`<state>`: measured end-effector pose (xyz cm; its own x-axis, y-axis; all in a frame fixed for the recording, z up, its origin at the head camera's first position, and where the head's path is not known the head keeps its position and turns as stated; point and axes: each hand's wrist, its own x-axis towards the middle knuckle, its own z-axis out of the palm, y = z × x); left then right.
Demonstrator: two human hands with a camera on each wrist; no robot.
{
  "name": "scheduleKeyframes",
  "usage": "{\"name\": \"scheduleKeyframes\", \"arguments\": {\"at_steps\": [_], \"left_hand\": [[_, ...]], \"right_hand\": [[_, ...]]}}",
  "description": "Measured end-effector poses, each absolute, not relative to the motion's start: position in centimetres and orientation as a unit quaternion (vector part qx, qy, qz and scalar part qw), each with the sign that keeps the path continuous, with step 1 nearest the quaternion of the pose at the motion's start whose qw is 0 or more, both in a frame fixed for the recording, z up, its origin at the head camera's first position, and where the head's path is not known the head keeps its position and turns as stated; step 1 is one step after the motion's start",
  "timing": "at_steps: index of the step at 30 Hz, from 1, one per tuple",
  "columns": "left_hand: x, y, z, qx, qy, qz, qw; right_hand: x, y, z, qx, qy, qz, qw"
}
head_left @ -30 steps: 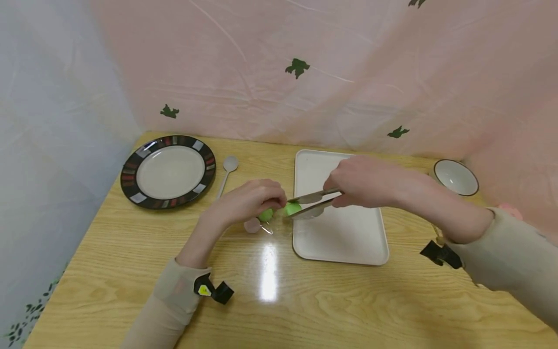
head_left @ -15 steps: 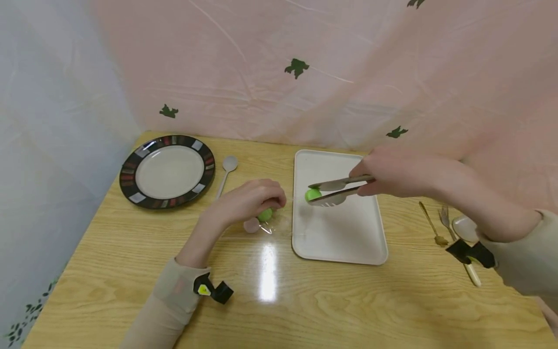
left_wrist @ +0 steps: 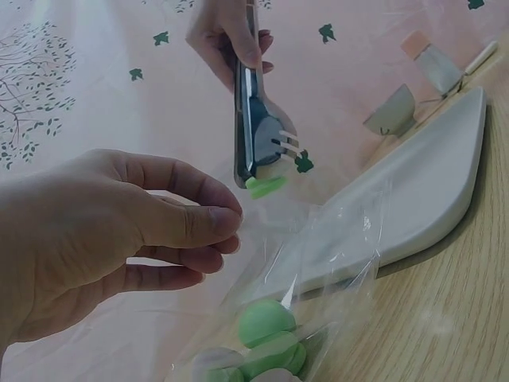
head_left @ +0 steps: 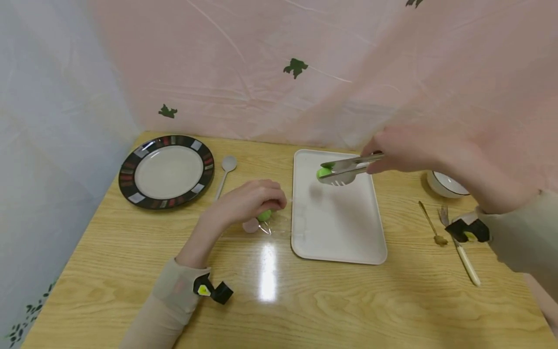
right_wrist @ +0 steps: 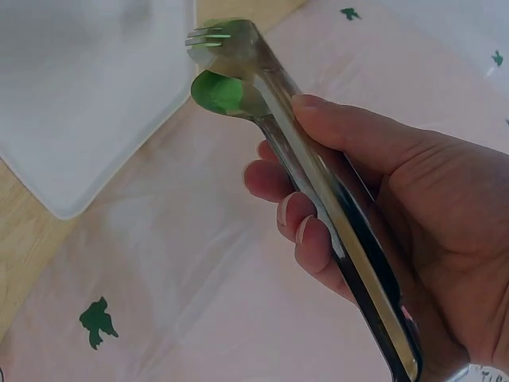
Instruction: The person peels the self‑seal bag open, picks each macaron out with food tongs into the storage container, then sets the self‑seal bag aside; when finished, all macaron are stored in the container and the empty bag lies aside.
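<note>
Reaching between spoon (head_left: 228, 163) and tray (head_left: 340, 237), left hand (head_left: 253, 198) pinches bag (left_wrist: 346, 251); right hand (head_left: 405, 149) grips tongs (right_wrist: 339, 216).

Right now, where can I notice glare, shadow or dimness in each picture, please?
Head view: white glare streak on the table, soft shadows on the tray; left wrist view: glints on the clear bag; right wrist view: dimmer, with shine along the tongs.

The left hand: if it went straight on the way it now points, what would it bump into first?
Beyond the clear bag right at the left hand, likely the white tray, at its left rim. Depth is unclear: the hand seems raised, so it could pass above.
</note>
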<state>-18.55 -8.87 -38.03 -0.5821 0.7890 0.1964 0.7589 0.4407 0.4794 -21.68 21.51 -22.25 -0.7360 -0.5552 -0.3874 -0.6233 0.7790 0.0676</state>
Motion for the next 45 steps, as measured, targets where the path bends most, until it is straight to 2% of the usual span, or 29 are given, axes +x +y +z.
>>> {"name": "scheduleKeyframes", "arguments": {"at_steps": [8,15,27,45], "left_hand": [[-18.5,-8.9,-38.1,0.459,0.848,0.263,0.017],[-18.2,-9.0,-38.1,0.455,0.850,0.265,0.025],[-18.1,-9.3,-38.1,0.458,0.849,0.265,0.020],[-17.7,-9.1,-37.7,0.454,0.851,0.264,0.018]], "right_hand": [[-24.8,21.4,-22.8,-0.252,0.933,0.077,0.244],[-26.9,20.2,-23.6,-0.250,0.924,0.063,0.281],[-28.9,17.8,-24.6,-0.246,0.915,0.094,0.306],[-29.2,16.8,-25.5,-0.239,0.911,0.124,0.312]]}}
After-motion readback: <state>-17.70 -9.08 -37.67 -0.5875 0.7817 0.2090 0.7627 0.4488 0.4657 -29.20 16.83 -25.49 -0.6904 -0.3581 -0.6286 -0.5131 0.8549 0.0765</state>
